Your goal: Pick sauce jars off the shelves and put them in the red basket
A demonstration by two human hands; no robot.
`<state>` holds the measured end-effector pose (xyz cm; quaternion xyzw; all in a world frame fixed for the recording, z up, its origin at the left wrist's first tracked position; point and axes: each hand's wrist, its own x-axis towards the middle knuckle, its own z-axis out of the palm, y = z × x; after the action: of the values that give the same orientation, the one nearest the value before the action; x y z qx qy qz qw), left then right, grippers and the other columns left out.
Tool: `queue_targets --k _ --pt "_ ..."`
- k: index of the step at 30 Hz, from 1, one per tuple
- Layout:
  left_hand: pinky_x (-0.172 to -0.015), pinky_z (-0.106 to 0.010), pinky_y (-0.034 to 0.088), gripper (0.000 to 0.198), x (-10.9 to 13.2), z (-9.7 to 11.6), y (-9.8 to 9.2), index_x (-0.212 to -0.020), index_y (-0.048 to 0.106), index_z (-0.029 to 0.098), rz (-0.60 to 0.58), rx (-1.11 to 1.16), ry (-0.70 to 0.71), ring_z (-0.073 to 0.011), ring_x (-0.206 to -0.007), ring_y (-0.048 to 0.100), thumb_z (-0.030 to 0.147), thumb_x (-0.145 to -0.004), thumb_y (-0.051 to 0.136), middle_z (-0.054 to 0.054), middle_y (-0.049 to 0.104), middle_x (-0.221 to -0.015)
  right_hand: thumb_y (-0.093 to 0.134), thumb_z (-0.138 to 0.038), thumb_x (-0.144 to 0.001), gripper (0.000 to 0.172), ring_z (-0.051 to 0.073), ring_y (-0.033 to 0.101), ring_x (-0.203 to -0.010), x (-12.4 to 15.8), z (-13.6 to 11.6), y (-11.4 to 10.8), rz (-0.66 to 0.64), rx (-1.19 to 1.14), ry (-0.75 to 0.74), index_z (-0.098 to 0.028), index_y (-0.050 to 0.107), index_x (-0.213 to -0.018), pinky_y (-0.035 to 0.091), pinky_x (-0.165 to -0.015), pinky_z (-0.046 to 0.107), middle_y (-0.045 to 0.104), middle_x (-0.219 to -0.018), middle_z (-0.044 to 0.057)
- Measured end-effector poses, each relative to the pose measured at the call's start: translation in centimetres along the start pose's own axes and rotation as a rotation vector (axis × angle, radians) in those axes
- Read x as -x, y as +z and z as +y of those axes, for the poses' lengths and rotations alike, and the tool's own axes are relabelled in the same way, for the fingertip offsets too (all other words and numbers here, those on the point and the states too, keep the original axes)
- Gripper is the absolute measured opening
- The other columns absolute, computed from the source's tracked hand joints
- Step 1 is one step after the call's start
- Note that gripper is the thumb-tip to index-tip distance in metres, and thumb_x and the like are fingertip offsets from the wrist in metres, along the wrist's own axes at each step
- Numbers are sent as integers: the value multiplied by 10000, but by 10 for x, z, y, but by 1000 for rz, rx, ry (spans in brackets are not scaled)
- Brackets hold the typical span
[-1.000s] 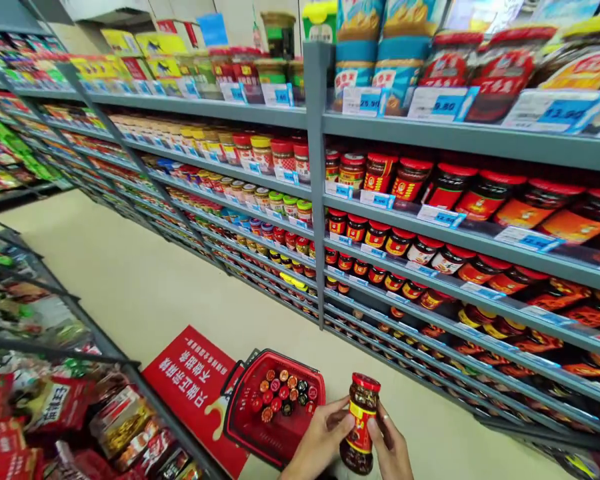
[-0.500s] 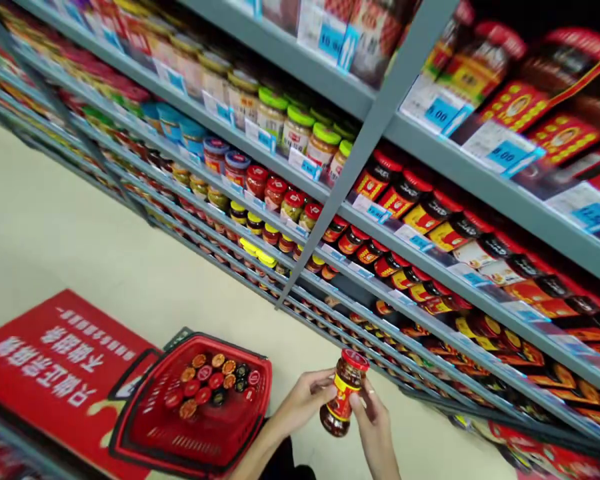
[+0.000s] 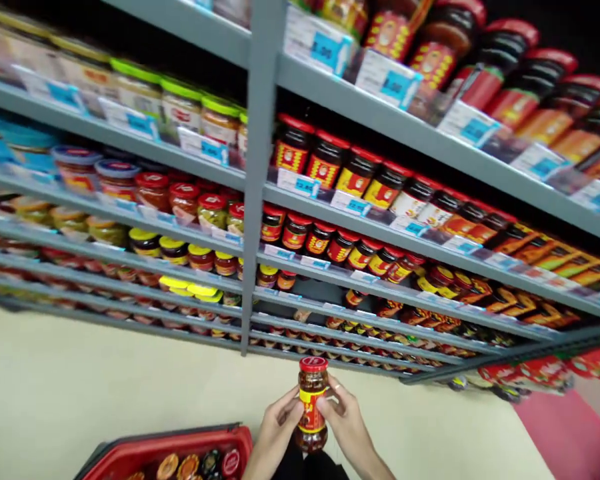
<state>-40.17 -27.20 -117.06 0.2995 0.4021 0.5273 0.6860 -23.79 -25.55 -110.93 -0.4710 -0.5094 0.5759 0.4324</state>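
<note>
Between both hands I hold a glass jar of dark sauce (image 3: pixel 312 437) upright, with a red lid and a red and yellow label. My left hand (image 3: pixel 276 427) grips its left side, the thumb on the label. On the other side my right hand (image 3: pixel 347 423) presses its thumb to the label, fingers curled behind; a ring shows on one finger. To the lower left of my hands is a red shopping basket (image 3: pixel 180 440), cut off by the frame's bottom edge, with several jars (image 3: pixel 187 465) in it, lids up.
Grey shelving (image 3: pixel 263 167) full of jars runs across the view ahead, with price tags (image 3: pixel 300 183) along its edges. Pale floor (image 3: pixel 80 373) lies between me and the shelves. Red packages (image 3: pixel 545 373) stand at the right beside a pink surface (image 3: pixel 560 433).
My view has turned to the right. The basket now sits lower and partly out of frame, and the shelves appear more level. The jar remains in both hands and looks more upright.
</note>
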Motion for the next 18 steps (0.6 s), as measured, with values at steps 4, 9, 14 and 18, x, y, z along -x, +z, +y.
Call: queue_targets --k 4,9,14,18 --pt "-1136 -500 499 769 -18 -18 5 -1268 736 102 -52 -69 9 -374 -1228 687 638 -725 834 -206 733 -1273 737 -478 -899 571 246 676 -1077 -1 30 -23 15 -19 -65 -256 638 -1415 552 -994 415 668 -1346 106" --pt "-1119 -529 509 772 -47 -58 -5 -1320 701 97 -165 -133 57 -369 -1187 709 615 -760 819 -214 735 -1263 739 -517 -885 597 224 638 -994 -10 92 -47 81 -1 -136 -233 651 -1402 565 -971 432 700 -1264 109" --pt "-1113 -544 513 750 -76 -117 -35 -1222 761 118 -122 -228 53 -395 -1210 694 641 -693 850 -200 737 -1270 756 -534 -871 602 247 646 -1040 -20 174 -53 102 -131 -205 -256 654 -1395 572 -946 418 703 -1253 100" --pt "-1072 -545 545 765 -98 -168 -52 -1095 810 135 -114 -349 22 -416 -1155 716 700 -583 878 -179 787 -1151 786 -584 -820 642 251 663 -1009 -20 249 -66 195 -188 -265 -258 678 -1363 571 -943 425 708 -1234 92"
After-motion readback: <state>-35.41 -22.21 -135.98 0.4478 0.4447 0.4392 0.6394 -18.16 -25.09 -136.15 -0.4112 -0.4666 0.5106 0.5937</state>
